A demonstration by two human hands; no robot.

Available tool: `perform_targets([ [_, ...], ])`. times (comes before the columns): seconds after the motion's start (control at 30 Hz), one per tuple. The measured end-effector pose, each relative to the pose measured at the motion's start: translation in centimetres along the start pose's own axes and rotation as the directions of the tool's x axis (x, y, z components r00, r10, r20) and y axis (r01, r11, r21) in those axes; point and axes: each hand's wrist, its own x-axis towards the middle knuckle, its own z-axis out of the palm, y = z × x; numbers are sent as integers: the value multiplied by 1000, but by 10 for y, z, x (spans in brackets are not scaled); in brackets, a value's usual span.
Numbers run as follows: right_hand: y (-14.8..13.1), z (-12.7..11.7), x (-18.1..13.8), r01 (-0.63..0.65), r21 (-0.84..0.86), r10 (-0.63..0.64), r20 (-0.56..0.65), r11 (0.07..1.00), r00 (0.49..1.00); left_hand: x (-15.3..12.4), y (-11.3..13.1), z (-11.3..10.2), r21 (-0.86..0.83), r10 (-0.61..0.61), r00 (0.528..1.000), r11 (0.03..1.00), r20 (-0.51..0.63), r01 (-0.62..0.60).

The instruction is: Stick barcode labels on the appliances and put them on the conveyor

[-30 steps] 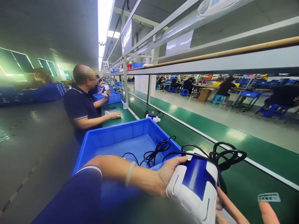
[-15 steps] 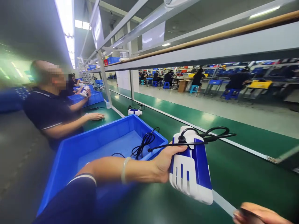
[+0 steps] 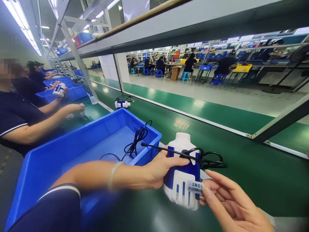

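Head view. Your left hand (image 3: 160, 167) is wrapped around the side of the blue-and-white appliance (image 3: 181, 170), thumb over its top edge, holding it just above the green conveyor belt (image 3: 241, 174), to the right of the blue bin (image 3: 79, 151). Your right hand (image 3: 231, 203) has its fingers loosely spread, with the fingertips pressing a small white label (image 3: 195, 186) against the appliance's slatted face. The black power cord (image 3: 205, 158) sits coiled on top of the appliance, one strand running out to the left over your thumb.

Risks, as judged from here:
- The label may go on crooked or creased: the appliance is held in the air by one hand only, so it could turn under the fingertip pressure.
- The label lies across the slats; it may bridge the gaps and lift at an edge if you do not press it down fully.
- The loose cord coil could slide off the top and fall over the label area.

Containers: the blue bin, beside your left forearm, holds only a bundled black cable (image 3: 135, 141) near its right wall; the rest of its floor shows bare. Farther along, another appliance (image 3: 122, 104) lies on the belt. A co-worker's hand (image 3: 76, 108) rests on the bench to the left, beside further blue bins (image 3: 72, 91).
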Motion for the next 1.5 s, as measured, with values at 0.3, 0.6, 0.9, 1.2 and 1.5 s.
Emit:
perform_targets([
  [0.3,-1,14,-4,15,-99,-18,-36,995,999,-2,0,-2,-3,99,995,995,-28,-99],
  [0.6,-7,20,-5,75,-170,-91,-88,983,992,-3,0,0,38,123,992,992,-18,-123],
  [0.9,-7,23,-5,83,-212,-109,-115,974,987,-1,-1,-2,26,125,992,992,2,-125],
  [1.2,-4,22,-7,70,-277,-106,-117,958,987,-1,2,-2,21,138,990,990,-19,-138],
  [1.5,-2,22,-10,154,-381,-200,-82,911,976,-4,3,2,55,138,990,989,-19,-137],
])
